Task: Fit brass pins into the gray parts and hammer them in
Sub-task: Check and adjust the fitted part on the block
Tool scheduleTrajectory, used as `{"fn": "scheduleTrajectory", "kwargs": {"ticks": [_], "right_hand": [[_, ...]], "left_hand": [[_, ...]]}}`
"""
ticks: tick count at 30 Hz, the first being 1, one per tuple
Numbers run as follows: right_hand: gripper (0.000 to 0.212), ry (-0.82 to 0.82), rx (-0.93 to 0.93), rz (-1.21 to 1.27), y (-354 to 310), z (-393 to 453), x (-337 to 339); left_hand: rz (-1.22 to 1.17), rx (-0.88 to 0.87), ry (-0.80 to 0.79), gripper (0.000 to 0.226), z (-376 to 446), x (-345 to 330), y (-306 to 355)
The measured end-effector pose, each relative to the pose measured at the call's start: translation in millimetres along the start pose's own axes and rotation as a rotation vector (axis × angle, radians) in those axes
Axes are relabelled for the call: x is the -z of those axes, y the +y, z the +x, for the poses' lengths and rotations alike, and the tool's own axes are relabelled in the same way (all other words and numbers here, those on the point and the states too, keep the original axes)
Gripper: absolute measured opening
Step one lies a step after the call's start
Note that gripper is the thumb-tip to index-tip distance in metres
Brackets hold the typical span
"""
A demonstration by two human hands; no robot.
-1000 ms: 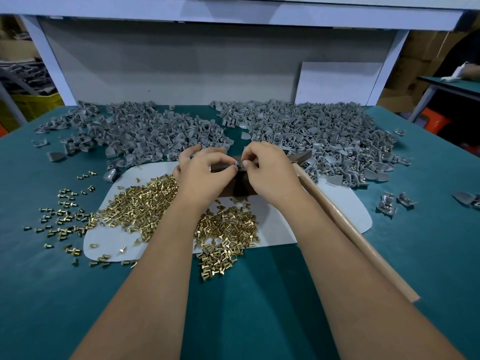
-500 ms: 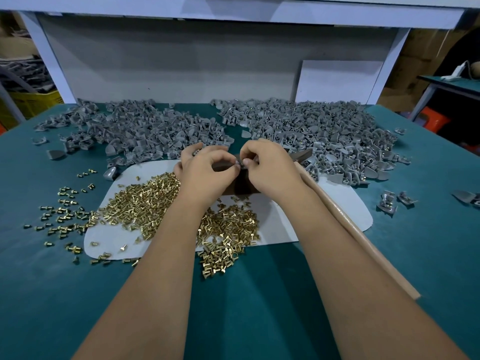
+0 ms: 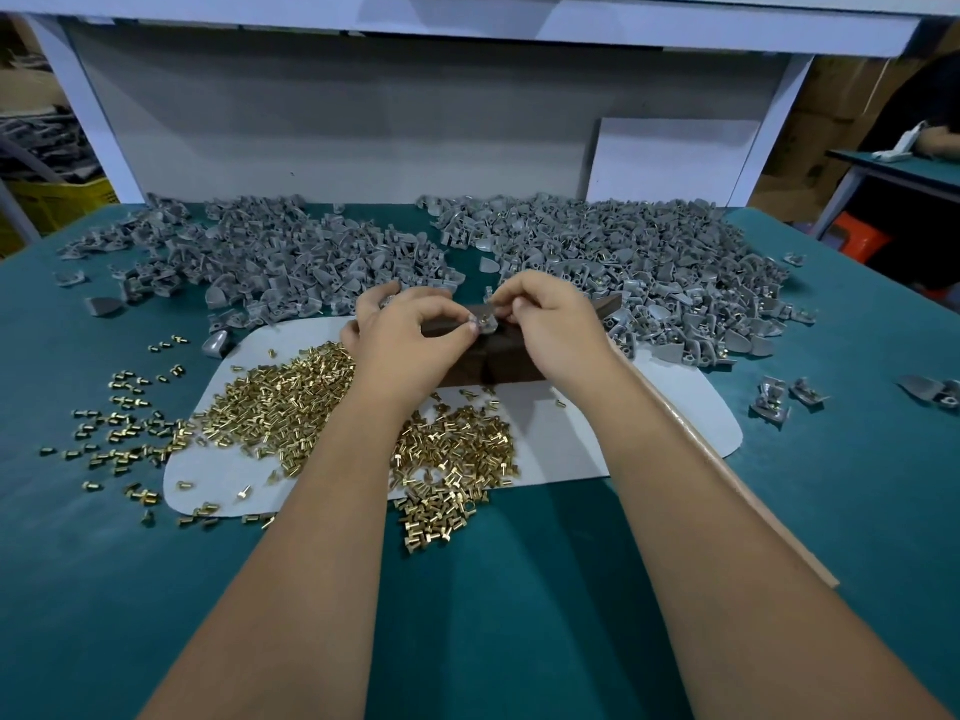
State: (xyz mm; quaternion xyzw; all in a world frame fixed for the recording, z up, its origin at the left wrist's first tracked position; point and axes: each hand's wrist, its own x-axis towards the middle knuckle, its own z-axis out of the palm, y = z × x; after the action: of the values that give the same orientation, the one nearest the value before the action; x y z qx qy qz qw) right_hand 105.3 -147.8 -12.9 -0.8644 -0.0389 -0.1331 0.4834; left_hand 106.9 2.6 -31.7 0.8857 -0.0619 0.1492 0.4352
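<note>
Small brass pin (image 3: 483, 319), head up, sits in the small gray plastic part (image 3: 488, 324) pinched between both hands at 12 o'clock of the white mat, just above the dark brown block (image 3: 488, 363).

Left to right:
- Loose scatter of brass pins (image 3: 119, 433) on the teal bench (image 3: 519, 589), 9 o'clock of the mat.
- Left pile of gray plastic parts (image 3: 270, 257), 11 o'clock, at the back of the bench. A few strays at its left edge.
- White rounded mat (image 3: 571, 449) at centre, carrying the main heap of brass pins (image 3: 280, 402). Second heap (image 3: 457, 459) at 6 o'clock of the block, spilling off the mat's near edge.
- Left hand (image 3: 410, 340): fingers curled, thumb and forefinger tips pinching the gray part from its left side. Remaining fingers tucked behind; can't tell if they hold anything.
- Right hand (image 3: 550, 324): fingers curled, thumb and forefinger pinching the same part from its right side. Both hands touch the part; whether the part rests on the block, can't tell.
- Light wooden handle (image 3: 727, 475) runs from behind the right wrist toward 4 o'clock, lying on mat and bench under the right forearm. Its head end is hidden by the hand.
- Right pile of gray parts (image 3: 649, 262), 1 o'clock; some of them show brass.
- Small cluster of gray parts (image 3: 779, 400) at 3 o'clock, apart from the pile.
</note>
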Motion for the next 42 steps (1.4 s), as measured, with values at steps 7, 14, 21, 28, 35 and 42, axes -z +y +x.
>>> {"fn": "scheduleTrajectory", "kwargs": {"ticks": [7,14,21,28,35,42], "right_hand": [[0.009,-0.010,0.140,-0.289,-4,3,-7],[0.011,0.068,0.123,-0.356,-4,4,-14],[0.021,0.168,0.054,-0.251,-3,-1,-21],[0.017,0.189,0.070,-0.258,0,-2,-24],[0.023,0.201,0.081,0.021,11,-11,-13],[0.022,0.200,0.050,0.062,11,-10,-13]], "left_hand": [[0.031,-0.010,0.009,0.021,3,-1,-2],[0.078,-0.021,0.010,0.020,3,-1,-2],[0.095,0.008,0.020,0.018,1,-3,-1],[0.016,0.049,0.010,0.020,-1,-3,0],[-0.083,0.090,-0.043,0.014,1,-2,-2],[-0.161,0.118,-0.044,0.017,2,-2,-2]]}}
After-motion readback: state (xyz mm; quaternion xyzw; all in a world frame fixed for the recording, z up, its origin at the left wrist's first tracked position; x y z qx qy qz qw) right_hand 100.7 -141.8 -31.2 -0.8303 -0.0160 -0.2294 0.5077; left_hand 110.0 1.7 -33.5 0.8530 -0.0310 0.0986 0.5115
